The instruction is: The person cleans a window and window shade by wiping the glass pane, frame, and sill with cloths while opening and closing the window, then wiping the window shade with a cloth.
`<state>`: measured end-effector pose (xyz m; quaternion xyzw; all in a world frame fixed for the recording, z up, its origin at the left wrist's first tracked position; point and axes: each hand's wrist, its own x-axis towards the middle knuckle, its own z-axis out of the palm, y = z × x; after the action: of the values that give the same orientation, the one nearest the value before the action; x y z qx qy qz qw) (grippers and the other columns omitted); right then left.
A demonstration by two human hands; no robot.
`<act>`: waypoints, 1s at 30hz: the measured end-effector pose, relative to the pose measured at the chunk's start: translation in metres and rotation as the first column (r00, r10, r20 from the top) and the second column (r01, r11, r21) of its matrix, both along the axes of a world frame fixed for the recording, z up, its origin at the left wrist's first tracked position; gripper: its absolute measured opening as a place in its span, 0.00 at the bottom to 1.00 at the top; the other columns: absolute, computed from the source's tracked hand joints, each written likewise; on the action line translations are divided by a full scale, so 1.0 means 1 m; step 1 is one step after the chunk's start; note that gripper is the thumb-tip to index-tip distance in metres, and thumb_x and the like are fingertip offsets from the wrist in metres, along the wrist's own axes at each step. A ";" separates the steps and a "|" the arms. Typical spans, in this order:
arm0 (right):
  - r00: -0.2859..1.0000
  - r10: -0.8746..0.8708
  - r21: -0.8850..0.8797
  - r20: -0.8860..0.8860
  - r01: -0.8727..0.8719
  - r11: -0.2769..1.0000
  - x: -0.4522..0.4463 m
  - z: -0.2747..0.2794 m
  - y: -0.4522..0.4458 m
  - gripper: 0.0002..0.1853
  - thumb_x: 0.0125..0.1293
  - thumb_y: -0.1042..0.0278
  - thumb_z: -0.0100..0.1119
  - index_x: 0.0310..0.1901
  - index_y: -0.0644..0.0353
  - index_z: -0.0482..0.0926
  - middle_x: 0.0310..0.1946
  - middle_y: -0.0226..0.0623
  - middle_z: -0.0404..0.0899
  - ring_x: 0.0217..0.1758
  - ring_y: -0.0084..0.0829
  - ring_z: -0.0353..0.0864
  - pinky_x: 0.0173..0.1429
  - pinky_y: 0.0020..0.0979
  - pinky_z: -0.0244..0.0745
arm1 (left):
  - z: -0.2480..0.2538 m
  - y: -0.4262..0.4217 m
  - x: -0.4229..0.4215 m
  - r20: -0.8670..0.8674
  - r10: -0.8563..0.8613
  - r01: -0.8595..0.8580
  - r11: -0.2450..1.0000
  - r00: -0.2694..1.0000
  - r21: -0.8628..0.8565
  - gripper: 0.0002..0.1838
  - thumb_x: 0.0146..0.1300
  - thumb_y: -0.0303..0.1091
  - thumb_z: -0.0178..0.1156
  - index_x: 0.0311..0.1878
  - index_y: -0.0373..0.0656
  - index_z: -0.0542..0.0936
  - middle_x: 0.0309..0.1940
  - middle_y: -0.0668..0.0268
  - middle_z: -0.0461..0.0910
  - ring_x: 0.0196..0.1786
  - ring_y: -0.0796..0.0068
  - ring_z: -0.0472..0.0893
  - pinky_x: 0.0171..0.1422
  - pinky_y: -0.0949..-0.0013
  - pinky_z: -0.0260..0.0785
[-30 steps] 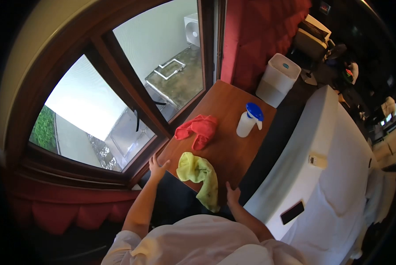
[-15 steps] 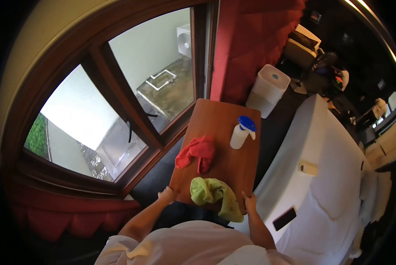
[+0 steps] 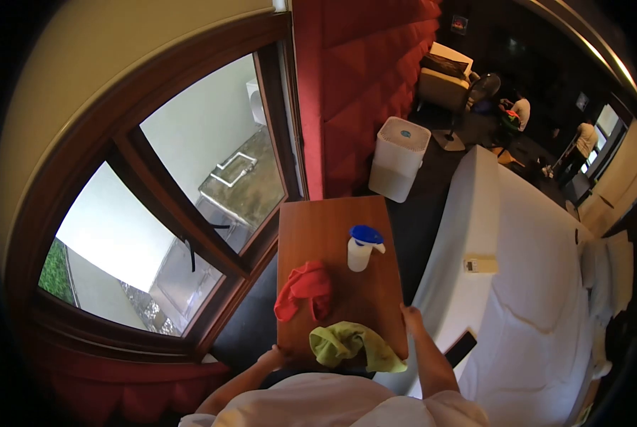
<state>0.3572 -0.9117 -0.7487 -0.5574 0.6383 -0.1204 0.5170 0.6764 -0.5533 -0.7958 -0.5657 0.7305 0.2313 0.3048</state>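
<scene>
A small brown wooden table [image 3: 340, 220] stands before me beside the window. My left hand [image 3: 272, 356] is closed around its left edge near the front corner. On the opposite side my right hand [image 3: 411, 318] grips the right edge. On the tabletop lie a crumpled red cloth [image 3: 305, 290] and, closer to my body, a yellow-green cloth [image 3: 354, 345] draped towards the front right corner. Behind them stands a white spray bottle [image 3: 359, 255] with a blue top. The undersides of both grips are hidden.
A wood-framed window [image 3: 183, 213] runs along the left. Ahead stands a white air purifier [image 3: 401, 156] by the red padded wall. To the right is a white bed [image 3: 532, 306] with a phone [image 3: 460, 349] at its edge. Two people and a fan [image 3: 483, 87] are farther back.
The view has swung up and to the right, so the table sits lower and farther left and looks straighter. Both hands keep hold of its edges; the cloths and bottle stay on top.
</scene>
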 end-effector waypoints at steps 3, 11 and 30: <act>0.991 -0.049 -0.066 0.127 0.058 0.996 0.046 0.014 -0.038 0.27 0.62 0.46 0.57 0.38 0.71 0.77 0.33 0.45 0.79 0.36 0.34 0.77 0.45 0.35 0.72 | 0.020 -0.001 0.000 -0.123 0.090 -0.109 0.980 0.988 -0.164 0.22 0.61 0.31 0.48 0.60 0.53 0.70 0.47 0.63 0.78 0.41 0.67 0.81 0.44 0.65 0.69; 0.991 -0.030 -0.159 -0.134 0.009 0.987 0.091 -0.010 -0.062 0.37 0.62 0.38 0.50 0.52 0.73 0.72 0.49 0.59 0.75 0.52 0.47 0.75 0.56 0.40 0.68 | -0.031 0.016 0.003 -0.369 0.926 -0.909 0.221 0.081 0.354 0.22 0.62 0.40 0.55 0.56 0.39 0.72 0.53 0.57 0.75 0.55 0.61 0.75 0.54 0.62 0.67; 0.936 -0.341 -0.430 0.087 0.344 0.835 -0.013 -0.048 -0.045 0.35 0.62 0.39 0.50 0.30 0.76 0.79 0.29 0.58 0.80 0.31 0.52 0.78 0.38 0.47 0.72 | 0.040 -0.110 -0.019 -0.481 0.813 -0.834 0.488 0.327 0.259 0.30 0.61 0.44 0.56 0.61 0.35 0.63 0.60 0.49 0.65 0.62 0.56 0.66 0.62 0.61 0.60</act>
<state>0.3442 -0.9568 -0.7963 -0.5358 0.6821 -0.3534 0.3503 0.6572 -0.6637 -0.7557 -0.7696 0.3997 0.4904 -0.0867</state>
